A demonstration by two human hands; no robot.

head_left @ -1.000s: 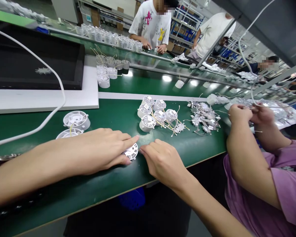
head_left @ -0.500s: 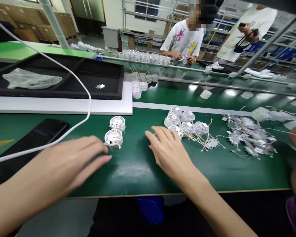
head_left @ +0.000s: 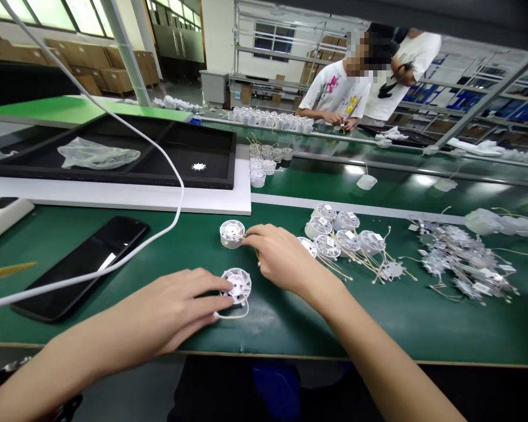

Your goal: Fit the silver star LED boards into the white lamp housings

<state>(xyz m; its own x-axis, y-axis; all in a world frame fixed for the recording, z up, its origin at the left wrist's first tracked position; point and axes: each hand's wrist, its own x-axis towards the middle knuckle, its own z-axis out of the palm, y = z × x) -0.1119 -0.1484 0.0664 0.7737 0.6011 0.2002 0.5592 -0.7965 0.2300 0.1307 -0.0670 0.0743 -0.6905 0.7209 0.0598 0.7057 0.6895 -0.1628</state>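
My left hand has its fingers on a white round plastic housing near the front of the green bench. A thin white lead with a small connector loops from that housing beside my thumb. Farther back stands a second white round housing. My right hand closes its fingertips at that housing's right edge, where its wires run; the exact grip is partly hidden. To the right of my right hand is a group of similar housings with labels and wires.
A pile of flat white star-shaped parts with leads lies at right. A black phone and a white cable are at left. Behind them is a black tray with a plastic bag. Two people are across the bench.
My left hand has moved right onto the front housing, which now sits nearer the bench edge, apart from the other. My right hand has moved left to the rear housing. The view has shifted.
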